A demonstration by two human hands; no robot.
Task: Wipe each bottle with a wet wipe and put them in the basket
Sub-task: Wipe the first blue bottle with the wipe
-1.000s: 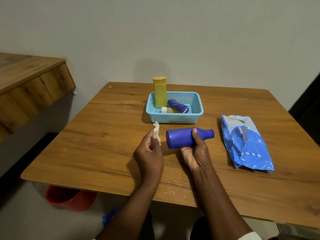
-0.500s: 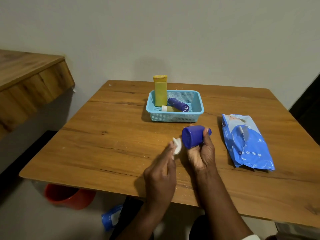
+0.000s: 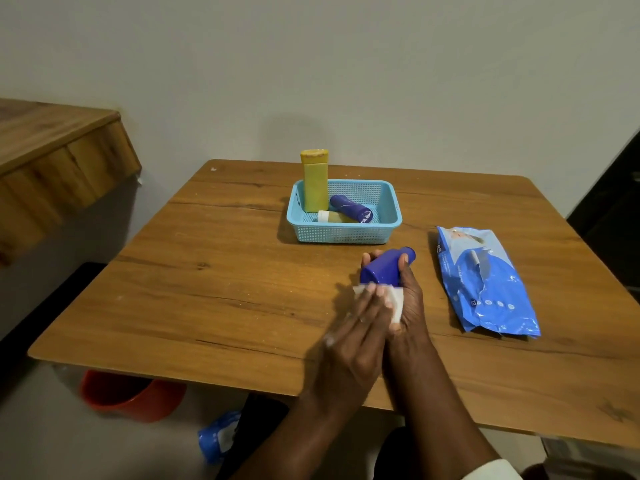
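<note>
My right hand (image 3: 408, 306) grips a blue bottle (image 3: 382, 270), its flat base turned toward me and its cap pointing at the basket. My left hand (image 3: 356, 344) presses a white wet wipe (image 3: 498, 303) against the bottle's base with straight fingers. Just beyond stands the light blue basket (image 3: 301, 233). It holds an upright yellow bottle (image 3: 314, 183), a purple bottle (image 3: 350, 208) lying on its side, and a pale yellow bottle with a white cap (image 3: 334, 216) lying under it.
A blue pack of wet wipes (image 3: 485, 282) lies on the wooden table (image 3: 207, 289) to the right of my hands. A wooden ledge (image 3: 52, 161) juts out at the left. Under the table sit a red bin (image 3: 131, 398) and a blue packet (image 3: 218, 436).
The bottle turned from lying sideways to base toward me. My left hand moved right with the wipe and now presses it on the bottle's base.
</note>
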